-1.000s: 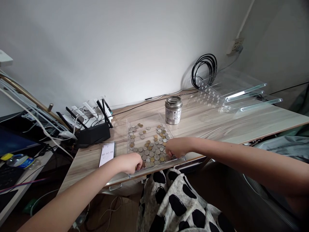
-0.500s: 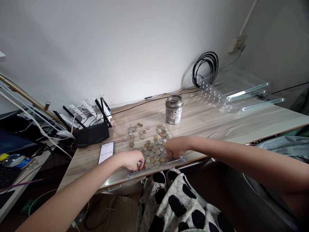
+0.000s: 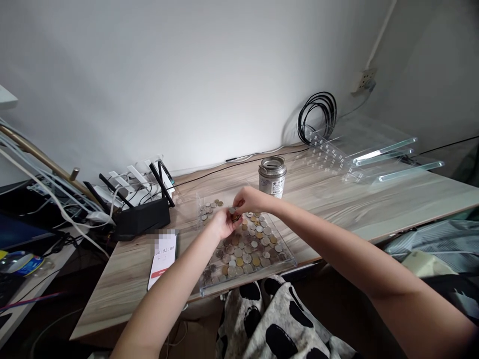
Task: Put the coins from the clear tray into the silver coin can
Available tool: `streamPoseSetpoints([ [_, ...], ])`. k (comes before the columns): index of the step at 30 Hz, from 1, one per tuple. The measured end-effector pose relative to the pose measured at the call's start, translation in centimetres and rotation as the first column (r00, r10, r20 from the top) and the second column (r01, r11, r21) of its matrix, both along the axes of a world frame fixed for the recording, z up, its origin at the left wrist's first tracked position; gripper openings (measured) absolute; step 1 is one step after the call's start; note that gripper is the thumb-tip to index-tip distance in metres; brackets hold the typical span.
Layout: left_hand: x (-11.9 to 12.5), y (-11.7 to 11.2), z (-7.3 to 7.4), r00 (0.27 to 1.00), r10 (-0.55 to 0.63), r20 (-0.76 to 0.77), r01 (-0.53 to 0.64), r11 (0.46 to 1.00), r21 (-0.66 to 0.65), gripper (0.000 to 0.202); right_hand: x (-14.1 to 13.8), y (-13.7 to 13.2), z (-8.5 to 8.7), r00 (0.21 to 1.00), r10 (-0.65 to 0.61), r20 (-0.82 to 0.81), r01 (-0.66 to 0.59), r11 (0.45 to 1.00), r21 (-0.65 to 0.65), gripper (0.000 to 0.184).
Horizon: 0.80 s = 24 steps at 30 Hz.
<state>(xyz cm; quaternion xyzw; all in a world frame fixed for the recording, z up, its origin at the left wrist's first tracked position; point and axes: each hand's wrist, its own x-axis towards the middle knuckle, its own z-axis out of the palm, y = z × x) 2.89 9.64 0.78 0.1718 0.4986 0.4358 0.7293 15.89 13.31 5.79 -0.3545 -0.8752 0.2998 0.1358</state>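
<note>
Coins point(image 3: 247, 258), metallic discs, in clear tray point(image 3: 286, 264) below left hand point(image 3: 225, 224), cupped around more, and right hand point(image 3: 251, 200), pinching some; cylindrical tin point(image 3: 272, 180) beyond.

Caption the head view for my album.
Coins between left hand and right hand, above a clear tray of more coins, a metal tin beyond.

Lighting's running kinda dim: the wall point(image 3: 209, 89) is glowing brightest mid-frame, with the upper right sitting in murk and shadow pooling under the desk point(image 3: 325, 184). The cable coil point(image 3: 332, 110) is casting a soft shadow, the acrylic trays point(image 3: 411, 171) are catching glare, mosaic blocks are hiding part of the phone point(image 3: 162, 259), the coins point(image 3: 247, 258) are looking mushy, and wide-angle stretch is bending the edges.
</note>
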Motion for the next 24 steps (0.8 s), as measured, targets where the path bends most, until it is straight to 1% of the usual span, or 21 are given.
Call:
streamPoseSetpoints([
  [3, -0.5, 1.0, 0.1, 0.998, -0.066, 0.022, 0.066, 0.998, -0.011, 0.021, -0.7, 0.5, -0.9, 0.999, -0.023, -0.033, 0.024, 1.0, 0.01, 0.019],
  [5, -0.8, 1.3, 0.2, 0.996, -0.081, 0.036, 0.081, 0.997, -0.002, 0.022, -1.0, 0.7, -1.1, 0.994, -0.05, -0.093, 0.054, 0.998, 0.036, 0.019],
  [7, -1.2, 1.6, 0.3, 0.995, -0.071, 0.076, 0.067, 0.997, 0.046, 0.023, -0.9, 0.7, -0.8, 0.979, -0.087, -0.185, 0.107, 0.989, 0.099, 0.018],
  [9, -1.6, 1.8, 0.6, 0.989, -0.059, 0.134, 0.045, 0.993, 0.105, 0.022, -0.2, 0.8, 0.2, 0.946, -0.141, -0.292, 0.2, 0.962, 0.184, 0.018],
  [10, -1.9, 1.9, 0.7, 0.986, -0.049, 0.16, 0.028, 0.992, 0.127, 0.021, 0.5, 1.0, 1.0, 0.919, -0.19, -0.344, 0.279, 0.932, 0.232, 0.019],
  [11, -2.1, 1.9, 0.8, 0.983, -0.035, 0.181, 0.009, 0.99, 0.139, 0.02, 1.5, 1.2, 1.8, 0.884, -0.26, -0.389, 0.381, 0.882, 0.276, 0.02],
  [12, -2.4, 2.0, 0.9, 0.98, -0.019, 0.196, -0.009, 0.989, 0.145, 0.02, 2.7, 1.7, 2.7, 0.839, -0.343, -0.422, 0.49, 0.814, 0.312, 0.021],
  [13, -2.6, 2.1, 0.9, 0.979, -0.005, 0.203, -0.026, 0.989, 0.146, 0.02, 3.9, 2.3, 3.5, 0.784, -0.44, -0.438, 0.598, 0.726, 0.34, 0.021],
  [14, -2.8, 2.1, 0.9, 0.98, 0.009, 0.2, -0.038, 0.989, 0.145, 0.02, 5.2, 3.0, 4.1, 0.731, -0.542, -0.415, 0.679, 0.643, 0.355, 0.021],
  [15, -2.9, 2.1, 0.9, 0.982, 0.017, 0.189, -0.044, 0.989, 0.142, 0.02, 6.4, 3.7, 4.6, 0.693, -0.628, -0.355, 0.721, 0.587, 0.369, 0.019],
  [16, -2.9, 2.1, 0.8, 0.985, 0.019, 0.171, -0.044, 0.989, 0.139, 0.019, 7.5, 4.5, 4.8, 0.661, -0.698, -0.274, 0.741, 0.552, 0.383, 0.017],
  [17, -2.9, 1.9, 0.8, 0.989, 0.015, 0.15, -0.036, 0.99, 0.138, 0.019, 8.2, 5.2, 4.8, 0.639, -0.745, -0.19, 0.745, 0.538, 0.395, 0.015],
  [19, -2.8, 1.6, 0.6, 0.994, -0.016, 0.112, -0.001, 0.988, 0.154, 0.018, 9.0, 6.3, 4.4, 0.622, -0.78, -0.068, 0.729, 0.545, 0.414, 0.013],
  [22, -2.6, 1.0, 0.2, 0.994, -0.082, 0.067, 0.064, 0.971, 0.228, 0.016, 8.7, 6.8, 3.6, 0.635, -0.772, -0.036, 0.709, 0.563, 0.424, 0.014],
  [24, -2.6, 0.8, -0.1, 0.995, -0.095, 0.029, 0.084, 0.959, 0.272, 0.017, 8.2, 6.7, 3.2, 0.634, -0.771, -0.059, 0.717, 0.558, 0.419, 0.015],
])
